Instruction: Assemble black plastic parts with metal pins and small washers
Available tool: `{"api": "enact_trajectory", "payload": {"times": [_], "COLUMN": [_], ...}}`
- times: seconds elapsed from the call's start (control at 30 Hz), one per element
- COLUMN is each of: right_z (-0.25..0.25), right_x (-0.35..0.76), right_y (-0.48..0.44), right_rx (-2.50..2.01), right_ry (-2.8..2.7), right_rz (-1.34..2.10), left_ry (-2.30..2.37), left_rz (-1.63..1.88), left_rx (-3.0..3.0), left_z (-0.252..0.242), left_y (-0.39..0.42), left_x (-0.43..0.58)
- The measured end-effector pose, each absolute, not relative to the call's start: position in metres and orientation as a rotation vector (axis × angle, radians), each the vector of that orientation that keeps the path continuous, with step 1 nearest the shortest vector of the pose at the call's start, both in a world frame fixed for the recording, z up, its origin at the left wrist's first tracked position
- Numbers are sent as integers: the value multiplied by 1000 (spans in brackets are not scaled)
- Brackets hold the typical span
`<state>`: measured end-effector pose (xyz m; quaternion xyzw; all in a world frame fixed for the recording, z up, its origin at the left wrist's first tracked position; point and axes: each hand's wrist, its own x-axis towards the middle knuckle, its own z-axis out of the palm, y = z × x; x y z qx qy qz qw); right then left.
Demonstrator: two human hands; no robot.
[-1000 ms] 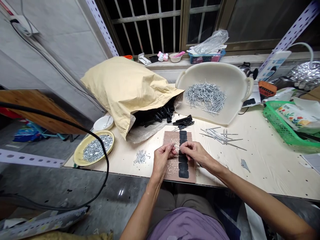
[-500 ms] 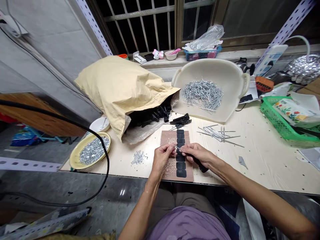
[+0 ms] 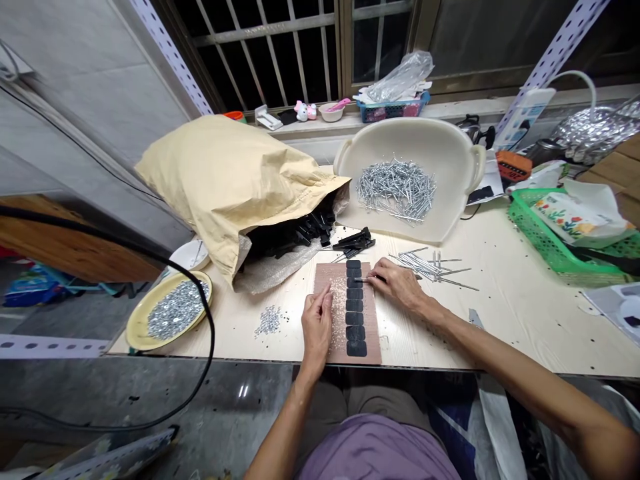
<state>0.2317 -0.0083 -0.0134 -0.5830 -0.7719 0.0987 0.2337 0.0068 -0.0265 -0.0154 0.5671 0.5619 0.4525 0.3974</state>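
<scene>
A brown board [image 3: 373,320] lies at the table's near edge with a column of black pads [image 3: 355,307] down its middle and tiny silver bits scattered on its left half. My left hand [image 3: 317,325] rests on the board's left side, fingers curled in a pinch on something too small to name. My right hand [image 3: 397,283] sits at the board's upper right, fingers closed on a thin metal pin with a black piece, its tip touching the pad column. Loose long pins [image 3: 433,267] lie just beyond that hand.
A tan sack [image 3: 225,177] spills black plastic parts [image 3: 295,233]. A cream tray [image 3: 450,160] holds a heap of pins. A yellow plate [image 3: 133,330] of small silver nuts sits left, with a small nut pile [image 3: 269,321] nearer. A green basket [image 3: 545,243] stands right. A black cable [image 3: 200,300] loops at left.
My hands were together above the board, working a pin. They have separated: the right hand moved up to the board's top right, the left dropped onto the board's left side.
</scene>
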Motion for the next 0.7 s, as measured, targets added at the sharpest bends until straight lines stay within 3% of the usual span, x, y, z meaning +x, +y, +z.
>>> {"api": "enact_trajectory", "payload": {"times": [0.2,0.4,0.53,0.7], "right_z": [-19,-25,-28,-24], "right_x": [225,223,217,221], "right_y": [-19,-19,-29,-15], "right_rx": [-1272,-1388,-1034,-1350], "right_ry": [-2367,-2242,-2509,-2247], "right_rz": [253,99,24,22], "left_ry": [1504,1561,1581,1575], "left_rz": [1122,1165,1174,1187], "left_rx": [1577,1609,1601,1579], "left_z": [-23,-26,-27,-28], "left_y": [-26,-25,-26,-26], "left_x": [8,7,8,8]}}
